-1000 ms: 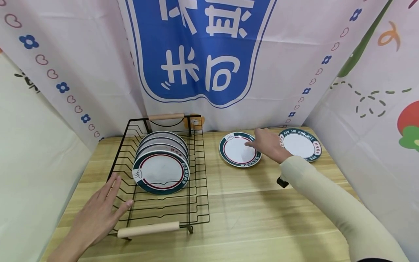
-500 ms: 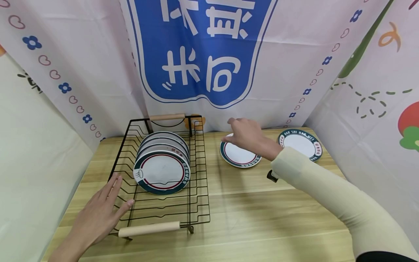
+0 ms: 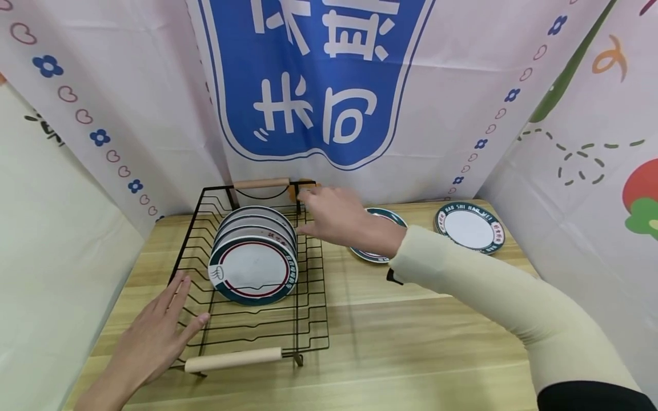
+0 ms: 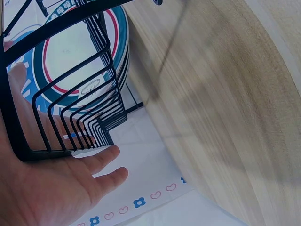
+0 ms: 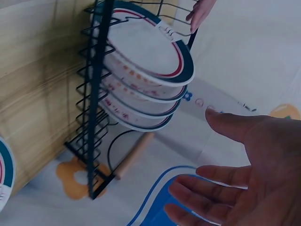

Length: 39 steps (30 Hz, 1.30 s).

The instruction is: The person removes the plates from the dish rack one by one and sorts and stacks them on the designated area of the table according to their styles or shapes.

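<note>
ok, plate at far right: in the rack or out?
Out. The far-right plate lies face up on the table, apart from the rack.

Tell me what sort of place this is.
Probably a staged tabletop booth rather than a working kitchen: printed hangings enclose the back and sides of a wood-grain table, which bears a wire rack holding plates.

The head view is bright and evenly lit, clear around the dish rack (image 3: 233, 360), though the light's direction is hard to tell. Right of the rack, soft shadows streak the table (image 3: 401, 342); inside it, the front plate (image 3: 252, 262) carries a pale sheen. Both wrist views look dimmer and cooler, slightly soft, and in the left one the table edge away from the rack curves
</note>
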Tool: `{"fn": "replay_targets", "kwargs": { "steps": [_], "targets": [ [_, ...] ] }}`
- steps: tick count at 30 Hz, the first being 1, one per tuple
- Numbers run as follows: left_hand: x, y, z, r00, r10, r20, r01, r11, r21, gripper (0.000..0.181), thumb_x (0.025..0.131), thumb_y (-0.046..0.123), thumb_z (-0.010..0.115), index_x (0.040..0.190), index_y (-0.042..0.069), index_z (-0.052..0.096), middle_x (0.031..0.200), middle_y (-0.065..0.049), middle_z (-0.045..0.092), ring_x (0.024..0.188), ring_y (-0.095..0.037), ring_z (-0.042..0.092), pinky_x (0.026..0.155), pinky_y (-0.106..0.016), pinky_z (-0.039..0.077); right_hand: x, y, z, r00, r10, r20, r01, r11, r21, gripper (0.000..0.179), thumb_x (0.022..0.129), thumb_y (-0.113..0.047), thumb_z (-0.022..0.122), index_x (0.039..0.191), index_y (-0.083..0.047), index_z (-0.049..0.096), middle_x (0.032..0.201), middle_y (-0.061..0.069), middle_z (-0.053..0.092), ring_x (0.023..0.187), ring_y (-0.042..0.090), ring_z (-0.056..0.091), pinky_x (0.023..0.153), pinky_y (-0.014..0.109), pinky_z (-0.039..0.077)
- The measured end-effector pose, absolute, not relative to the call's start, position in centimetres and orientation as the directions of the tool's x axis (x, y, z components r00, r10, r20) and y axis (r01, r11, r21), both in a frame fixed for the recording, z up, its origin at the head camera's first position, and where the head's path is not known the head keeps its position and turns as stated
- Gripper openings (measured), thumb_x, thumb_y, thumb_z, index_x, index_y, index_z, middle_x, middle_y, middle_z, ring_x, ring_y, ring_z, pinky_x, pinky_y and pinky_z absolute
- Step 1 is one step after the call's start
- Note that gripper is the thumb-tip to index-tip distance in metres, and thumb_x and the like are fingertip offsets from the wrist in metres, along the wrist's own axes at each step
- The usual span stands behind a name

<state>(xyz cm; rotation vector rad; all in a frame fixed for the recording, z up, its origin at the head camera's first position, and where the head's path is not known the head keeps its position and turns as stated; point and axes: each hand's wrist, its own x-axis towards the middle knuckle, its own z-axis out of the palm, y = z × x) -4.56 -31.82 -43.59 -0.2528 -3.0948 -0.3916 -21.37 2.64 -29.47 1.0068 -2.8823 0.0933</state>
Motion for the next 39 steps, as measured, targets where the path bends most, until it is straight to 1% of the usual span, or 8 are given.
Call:
{"fn": "replay_targets", "kwargs": {
  "steps": [4,7,14,20,25,28,32,39],
  "targets": [
    [-4.5,-31.8,-43.7,-0.986,0.160,0.039,0.164,0.953,0.253,0.090,0.109,0.052,0.052,0.170,0.004,0.006,0.177,-0.022,0.005,0.145,-0.062,0.032,0.112,-0.076,0.032,-20.9,0.5,-29.2,-0.735,-0.676,0.050,-0.678,0.733,-0.052,0.065,0.092,-0.052,0.080,0.141,-0.012,0.066,0.123,0.003,0.073,0.098,0.020,0.072,0.071,0.036,0.063],
    [-4.6,-31.8,-43.7,-0.986,0.163,0.042,0.168,0.951,0.258,0.090,0.109,0.052,0.052,0.170,0.004,0.007,0.177,-0.021,0.004,0.144,-0.062,0.032,0.111,-0.076,0.033,-20.7,-1.0,-29.4,-0.696,-0.718,0.004,-0.716,0.693,-0.084,0.061,0.094,-0.047,0.080,0.141,-0.011,0.065,0.126,0.004,0.073,0.098,0.019,0.072,0.074,0.035,0.063],
    [-4.8,-31.9,-43.5,-0.986,0.164,0.030,0.166,0.954,0.251,0.090,0.109,0.053,0.052,0.170,0.002,0.008,0.177,-0.020,0.002,0.145,-0.062,0.031,0.112,-0.076,0.032,-20.9,-3.7,-31.3,-0.610,-0.788,-0.083,-0.773,0.615,-0.156,0.051,0.097,-0.039,0.079,0.138,-0.010,0.068,0.108,0.000,0.074,0.079,0.011,0.069,0.068,0.027,0.059],
    [-4.8,-31.8,-43.4,-0.986,0.165,0.009,0.161,0.955,0.250,0.091,0.109,0.054,0.050,0.170,0.002,0.007,0.177,-0.022,0.001,0.146,-0.062,0.030,0.113,-0.076,0.031,-21.2,-5.1,-33.1,-0.588,-0.802,-0.104,-0.780,0.597,-0.188,0.036,0.098,-0.033,0.078,0.123,-0.008,0.071,0.083,-0.004,0.062,0.068,0.009,0.059,0.058,0.022,0.052],
    [-4.7,-31.7,-43.4,-0.986,0.165,0.017,0.163,0.953,0.255,0.091,0.109,0.053,0.052,0.170,0.002,0.008,0.177,-0.022,0.002,0.144,-0.062,0.032,0.112,-0.076,0.032,-21.9,-6.0,-34.1,-0.571,-0.813,-0.117,-0.781,0.581,-0.230,0.024,0.099,-0.026,0.079,0.113,-0.007,0.072,0.073,-0.002,0.059,0.063,0.010,0.054,0.063,0.021,0.050],
    [-4.8,-31.7,-43.4,-0.986,0.167,0.023,0.167,0.952,0.257,0.090,0.109,0.052,0.052,0.170,0.002,0.008,0.177,-0.022,0.003,0.144,-0.063,0.032,0.111,-0.076,0.033,-22.2,-6.4,-34.5,-0.566,-0.810,-0.153,-0.776,0.587,-0.233,0.027,0.099,-0.023,0.078,0.119,-0.007,0.071,0.078,-0.002,0.063,0.069,0.010,0.058,0.073,0.024,0.052],
    [-4.7,-31.8,-43.4,-0.985,0.169,0.022,0.169,0.952,0.254,0.090,0.109,0.052,0.052,0.170,0.002,0.007,0.177,-0.022,0.002,0.144,-0.062,0.032,0.112,-0.076,0.032,-22.5,-6.8,-34.9,-0.564,-0.802,-0.197,-0.772,0.596,-0.219,0.034,0.102,-0.018,0.072,0.134,-0.006,0.065,0.095,0.000,0.069,0.082,0.011,0.063,0.082,0.027,0.054],
    [-4.7,-31.8,-43.4,-0.987,0.159,0.000,0.154,0.954,0.258,0.090,0.110,0.054,0.050,0.170,0.002,0.007,0.177,-0.021,0.001,0.145,-0.062,0.031,0.112,-0.076,0.032,-23.1,-7.0,-35.4,-0.557,-0.809,-0.185,-0.785,0.586,-0.201,0.019,0.108,-0.005,0.055,0.122,-0.006,0.069,0.100,0.004,0.070,0.082,0.013,0.062,0.072,0.024,0.053]
  ]
}}
